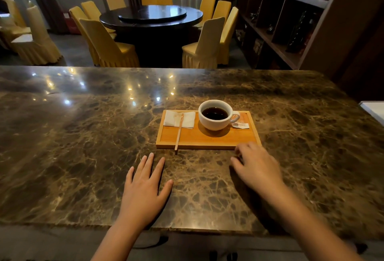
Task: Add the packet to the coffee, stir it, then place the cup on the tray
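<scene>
A white cup of black coffee (216, 116) stands on a wooden tray (207, 138) at the middle of the marble counter, handle to the right. A small packet (241, 125) lies on the tray just right of the cup. A thin wooden stirrer (179, 132) rests across a white napkin (179, 119) on the tray's left side, its near end over the tray's front rim. My left hand (145, 192) lies flat on the counter in front of the tray, fingers spread, holding nothing. My right hand (256, 166) hovers at the tray's near right corner, fingers loosely curled, nothing in it.
The brown marble counter (83, 136) spreads wide to both sides. A white object (374, 111) sits at its right edge. Beyond the counter are a dark round table (151, 16) ringed by yellow-covered chairs and a dark shelf unit (291, 21) on the right.
</scene>
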`<action>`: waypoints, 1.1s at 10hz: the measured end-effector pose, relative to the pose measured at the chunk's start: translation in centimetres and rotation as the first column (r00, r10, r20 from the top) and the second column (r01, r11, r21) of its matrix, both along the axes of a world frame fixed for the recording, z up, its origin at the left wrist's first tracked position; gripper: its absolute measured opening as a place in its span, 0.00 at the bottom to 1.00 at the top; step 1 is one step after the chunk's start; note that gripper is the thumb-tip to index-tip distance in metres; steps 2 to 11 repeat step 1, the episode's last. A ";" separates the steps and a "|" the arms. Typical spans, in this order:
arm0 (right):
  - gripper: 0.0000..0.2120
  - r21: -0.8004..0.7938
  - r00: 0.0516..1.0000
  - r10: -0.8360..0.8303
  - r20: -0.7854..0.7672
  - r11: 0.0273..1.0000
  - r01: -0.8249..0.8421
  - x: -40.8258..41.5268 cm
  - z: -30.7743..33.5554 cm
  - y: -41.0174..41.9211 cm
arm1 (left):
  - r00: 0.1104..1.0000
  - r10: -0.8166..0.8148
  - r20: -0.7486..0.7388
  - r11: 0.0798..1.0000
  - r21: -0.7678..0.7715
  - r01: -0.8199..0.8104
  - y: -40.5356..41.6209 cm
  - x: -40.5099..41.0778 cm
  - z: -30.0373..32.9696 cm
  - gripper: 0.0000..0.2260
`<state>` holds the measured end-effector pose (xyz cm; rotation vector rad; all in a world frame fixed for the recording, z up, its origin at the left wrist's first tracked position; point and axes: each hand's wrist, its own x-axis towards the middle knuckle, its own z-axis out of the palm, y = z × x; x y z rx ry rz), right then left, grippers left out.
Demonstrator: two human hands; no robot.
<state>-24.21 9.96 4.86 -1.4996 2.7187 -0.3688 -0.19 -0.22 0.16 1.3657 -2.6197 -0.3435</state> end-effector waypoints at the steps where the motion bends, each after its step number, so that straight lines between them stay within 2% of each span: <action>1: 0.14 0.052 0.998 0.028 -0.061 0.998 -0.025 1.8 -1.2 2.2 | 0.998 0.003 0.057 1.000 0.018 -0.004 0.0 0.1 0.4 0.28; 11: 0.14 0.052 0.998 0.028 -0.061 0.998 -0.025 1.8 -1.2 2.2 | 0.998 0.003 0.057 1.000 0.018 -0.004 0.0 0.1 0.4 0.28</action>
